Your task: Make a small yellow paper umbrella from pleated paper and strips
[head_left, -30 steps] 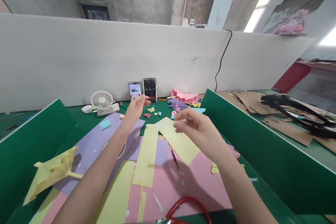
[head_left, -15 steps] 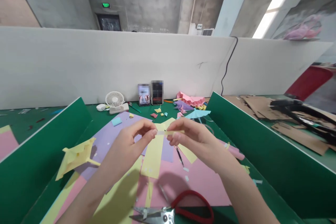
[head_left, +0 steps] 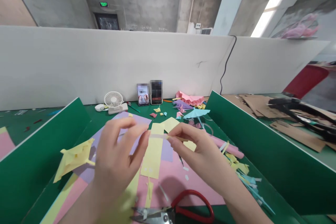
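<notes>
A thin whitish strip (head_left: 158, 136), perhaps tape, stretches level between my two hands. My left hand (head_left: 119, 152) is slightly blurred, with its thumb and index fingertip closed on the strip's left end. Thumb and fingers of my right hand (head_left: 198, 148) pinch the right end, where a narrow yellow paper piece is mostly hidden by the fingertips. Below them lies a long yellow paper sheet (head_left: 151, 162) on pink and purple sheets. Red-handled scissors (head_left: 193, 205) rest near the front, blades to the left.
A folded yellow paper umbrella (head_left: 75, 157) lies at left, and a blue paper umbrella (head_left: 196, 113) at the back right. Paper scraps (head_left: 237, 163) gather along the right green divider (head_left: 262, 154). Two phones (head_left: 143, 95) and a small white fan (head_left: 113, 99) stand by the white partition.
My left hand has drawn left and toward me, and more of the whitish strip now shows between the hands. My right hand has turned slightly and shifted a little lower.
</notes>
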A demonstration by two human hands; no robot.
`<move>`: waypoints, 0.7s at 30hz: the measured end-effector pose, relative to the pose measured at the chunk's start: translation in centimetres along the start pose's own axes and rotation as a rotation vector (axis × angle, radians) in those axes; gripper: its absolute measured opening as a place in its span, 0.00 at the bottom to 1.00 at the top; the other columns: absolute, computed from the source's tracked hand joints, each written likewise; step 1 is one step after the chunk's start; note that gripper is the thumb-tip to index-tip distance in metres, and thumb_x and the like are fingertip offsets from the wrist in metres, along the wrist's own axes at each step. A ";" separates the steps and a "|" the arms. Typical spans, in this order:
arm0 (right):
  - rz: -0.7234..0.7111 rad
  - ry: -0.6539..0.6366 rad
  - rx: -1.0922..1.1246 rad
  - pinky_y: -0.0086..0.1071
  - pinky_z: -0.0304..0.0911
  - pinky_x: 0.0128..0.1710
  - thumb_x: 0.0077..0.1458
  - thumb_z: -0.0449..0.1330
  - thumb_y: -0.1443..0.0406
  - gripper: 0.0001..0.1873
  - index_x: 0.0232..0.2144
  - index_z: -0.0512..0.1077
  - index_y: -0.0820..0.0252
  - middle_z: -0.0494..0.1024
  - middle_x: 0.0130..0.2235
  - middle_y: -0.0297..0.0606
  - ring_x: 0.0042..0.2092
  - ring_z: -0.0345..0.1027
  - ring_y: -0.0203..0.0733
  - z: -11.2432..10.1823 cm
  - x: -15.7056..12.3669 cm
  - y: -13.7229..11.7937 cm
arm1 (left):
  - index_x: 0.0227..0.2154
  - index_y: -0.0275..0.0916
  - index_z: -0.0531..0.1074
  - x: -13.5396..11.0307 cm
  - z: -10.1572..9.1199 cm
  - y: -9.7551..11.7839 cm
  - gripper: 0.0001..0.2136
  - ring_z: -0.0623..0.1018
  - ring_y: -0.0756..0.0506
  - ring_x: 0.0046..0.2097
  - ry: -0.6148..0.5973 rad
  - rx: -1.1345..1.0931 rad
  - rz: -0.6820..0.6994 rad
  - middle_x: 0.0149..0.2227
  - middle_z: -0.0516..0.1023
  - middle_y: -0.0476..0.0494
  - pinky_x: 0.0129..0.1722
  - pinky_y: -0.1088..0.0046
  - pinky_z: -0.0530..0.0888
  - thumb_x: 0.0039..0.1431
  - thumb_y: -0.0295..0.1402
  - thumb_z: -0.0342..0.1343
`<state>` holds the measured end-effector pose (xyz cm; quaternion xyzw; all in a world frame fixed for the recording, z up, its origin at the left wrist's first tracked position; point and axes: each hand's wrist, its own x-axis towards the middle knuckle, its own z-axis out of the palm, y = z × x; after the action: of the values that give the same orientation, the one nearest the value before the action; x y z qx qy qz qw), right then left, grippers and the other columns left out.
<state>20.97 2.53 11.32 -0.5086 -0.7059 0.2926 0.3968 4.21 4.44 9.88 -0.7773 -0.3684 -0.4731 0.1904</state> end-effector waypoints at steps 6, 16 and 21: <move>-0.109 0.136 0.000 0.22 0.58 0.26 0.55 0.52 0.69 0.07 0.27 0.67 0.58 0.71 0.26 0.29 0.28 0.62 0.31 0.7 -0.5 -0.2 | 0.29 0.35 0.68 -0.5 0.4 1.2 0.05 0.71 0.49 0.30 -0.003 -0.116 0.048 0.26 0.73 0.45 0.30 0.74 0.68 0.49 0.20 0.54; -0.310 0.199 -0.173 0.27 0.57 0.28 0.55 0.50 0.72 0.08 0.32 0.69 0.60 0.69 0.28 0.34 0.29 0.62 0.34 1.4 -1.1 0.2 | 0.30 0.35 0.68 -0.7 0.6 1.6 0.04 0.73 0.51 0.31 -0.066 -0.178 -0.036 0.28 0.75 0.47 0.33 0.75 0.68 0.52 0.21 0.53; -0.319 0.174 -0.279 0.29 0.56 0.27 0.56 0.49 0.72 0.09 0.30 0.69 0.61 0.69 0.27 0.35 0.29 0.62 0.36 1.4 -1.3 0.1 | 0.32 0.36 0.68 -0.7 0.5 1.6 0.05 0.73 0.50 0.33 -0.109 -0.174 -0.036 0.30 0.76 0.47 0.34 0.73 0.68 0.53 0.22 0.52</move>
<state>20.03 1.31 10.16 -0.4638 -0.7740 0.0808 0.4234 5.50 3.45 9.09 -0.8089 -0.3494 -0.4636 0.0931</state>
